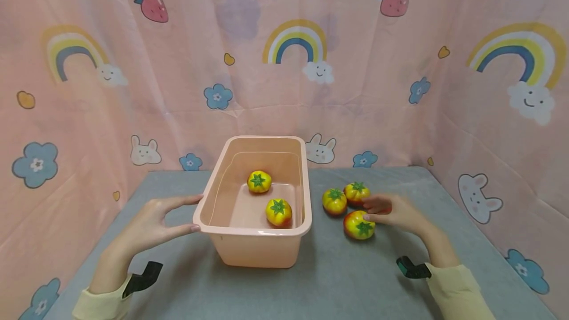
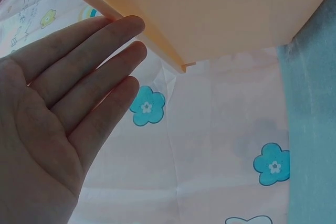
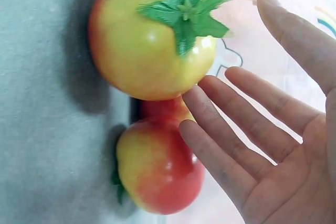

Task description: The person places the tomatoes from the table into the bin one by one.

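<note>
A pale peach plastic bin (image 1: 255,250) stands on the table, with two yellow-red tomatoes inside, one farther back (image 1: 259,181) and one nearer (image 1: 279,212). My left hand (image 1: 148,226) touches its left rim with straight fingertips and thumb; the left wrist view shows the fingers (image 2: 100,66) extended beside the rim. To the right of the bin lie several more tomatoes (image 1: 334,202). My right hand (image 1: 397,214) is over them, its fingers extended and the thumb apart, close to the nearest tomato (image 3: 152,40). Another tomato (image 3: 160,169) is mostly hidden behind this hand in the head view.
A grey cloth-covered table (image 1: 346,280) extends around the bin. Behind and at both sides hangs a pink printed curtain (image 1: 186,73). Dark straps (image 1: 144,279) circle both wrists over pale yellow sleeves.
</note>
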Demonstrator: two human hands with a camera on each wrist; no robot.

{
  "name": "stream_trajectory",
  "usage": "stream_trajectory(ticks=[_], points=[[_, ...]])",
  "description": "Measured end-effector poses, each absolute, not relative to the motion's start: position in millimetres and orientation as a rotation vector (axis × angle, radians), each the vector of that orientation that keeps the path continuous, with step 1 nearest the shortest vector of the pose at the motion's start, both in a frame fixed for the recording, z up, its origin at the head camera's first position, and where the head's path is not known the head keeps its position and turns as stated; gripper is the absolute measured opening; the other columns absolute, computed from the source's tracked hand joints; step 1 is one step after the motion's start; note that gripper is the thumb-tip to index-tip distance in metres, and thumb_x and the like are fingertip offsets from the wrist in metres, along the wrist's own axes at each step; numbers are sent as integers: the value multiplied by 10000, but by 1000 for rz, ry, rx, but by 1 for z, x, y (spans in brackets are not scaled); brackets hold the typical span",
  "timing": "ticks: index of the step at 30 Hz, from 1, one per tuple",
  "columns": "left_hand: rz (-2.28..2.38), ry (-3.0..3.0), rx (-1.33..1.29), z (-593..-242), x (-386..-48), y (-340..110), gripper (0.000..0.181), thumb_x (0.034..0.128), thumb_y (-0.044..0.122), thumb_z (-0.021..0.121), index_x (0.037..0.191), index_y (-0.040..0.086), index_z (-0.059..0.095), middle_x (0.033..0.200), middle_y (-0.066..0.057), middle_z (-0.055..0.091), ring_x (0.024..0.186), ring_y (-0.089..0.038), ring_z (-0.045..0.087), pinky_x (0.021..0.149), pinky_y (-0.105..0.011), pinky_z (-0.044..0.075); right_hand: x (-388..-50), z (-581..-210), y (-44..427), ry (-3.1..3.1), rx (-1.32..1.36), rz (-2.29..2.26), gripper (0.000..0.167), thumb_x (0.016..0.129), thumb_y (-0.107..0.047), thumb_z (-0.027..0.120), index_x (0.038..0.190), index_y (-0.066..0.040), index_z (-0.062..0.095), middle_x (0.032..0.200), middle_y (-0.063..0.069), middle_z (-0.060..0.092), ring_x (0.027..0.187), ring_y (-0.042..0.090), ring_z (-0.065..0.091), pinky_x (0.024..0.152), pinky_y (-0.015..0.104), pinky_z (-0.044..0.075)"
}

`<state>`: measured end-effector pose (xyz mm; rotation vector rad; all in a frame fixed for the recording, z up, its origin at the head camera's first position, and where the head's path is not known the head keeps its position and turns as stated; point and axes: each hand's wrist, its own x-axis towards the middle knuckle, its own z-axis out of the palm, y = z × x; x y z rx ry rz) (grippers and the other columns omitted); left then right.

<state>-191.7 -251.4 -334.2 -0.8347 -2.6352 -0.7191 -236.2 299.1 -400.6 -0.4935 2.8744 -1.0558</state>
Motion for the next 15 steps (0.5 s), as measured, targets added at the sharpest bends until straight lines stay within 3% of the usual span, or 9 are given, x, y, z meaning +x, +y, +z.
stream_trajectory(ticks=[3,10,15], points=[[-717,-2637,-831,-334,-192,-252,549,758,393,782,1257,223,631,1227,118,637,1110,-126,623,893,-421,516,-236,-406,301,2864,-513,-1082,546,828,-387,719,1232,-39,603,1157,130,666,1026,292,643,867,455,529],[-718,-2627,-835,-335,-193,-252,549,754,383,788,1257,231,630,1225,127,637,1106,-107,621,890,-403,517,-233,-417,304,2862,-503,-1078,523,807,-388,738,1210,-77,621,1132,68,674,980,229,649,799,282,539],[-720,-2620,-842,-336,-193,-252,546,754,373,790,1257,230,631,1221,125,640,1103,-101,622,886,-394,519,-232,-423,304,2873,-486,-1058,513,793,-413,744,1200,-125,629,1127,33,673,968,188,634,804,310,545]])
